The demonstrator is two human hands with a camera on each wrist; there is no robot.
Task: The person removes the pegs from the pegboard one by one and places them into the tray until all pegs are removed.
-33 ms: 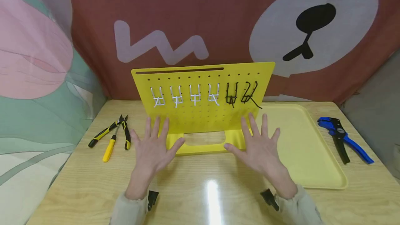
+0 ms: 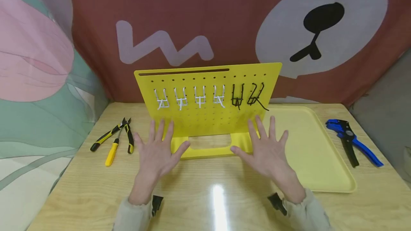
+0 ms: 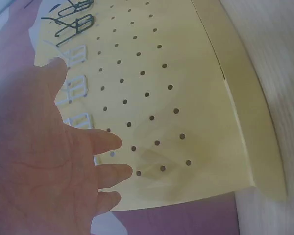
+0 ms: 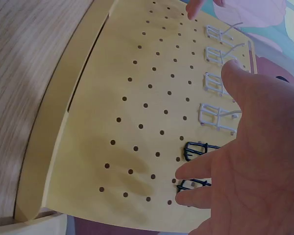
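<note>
Both empty: left hand (image 2: 157,155), right hand (image 2: 268,152), fingers spread apart, before the yellow pegboard (image 2: 205,126) standing on the counter (image 2: 192,184). No visible change since the preceding head view; handling seemingly not begun.

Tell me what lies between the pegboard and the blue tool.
In the head view, the yellow tray lies between them, its left side partly hidden behind the right grip.

Bright, even light leaves a white glare streak on the tabletop (image 2: 189,188). Wrist views look hazier, with soft shadows on the pegboard (image 4: 154,120).
</note>
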